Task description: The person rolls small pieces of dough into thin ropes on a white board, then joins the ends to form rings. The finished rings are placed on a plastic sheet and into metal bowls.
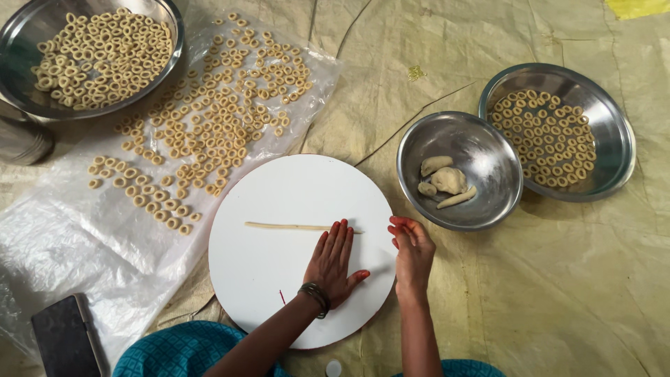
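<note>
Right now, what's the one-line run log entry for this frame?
left hand: flat on dough rope | right hand: at white round board edge, empty | steel bowl: dough lumps

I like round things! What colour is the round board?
White, seen in the head view: round board.

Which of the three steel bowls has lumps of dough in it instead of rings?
The middle steel bowl, nearest the right hand, beside the white round board. It holds a few dough lumps; the other two hold dough rings.
</note>
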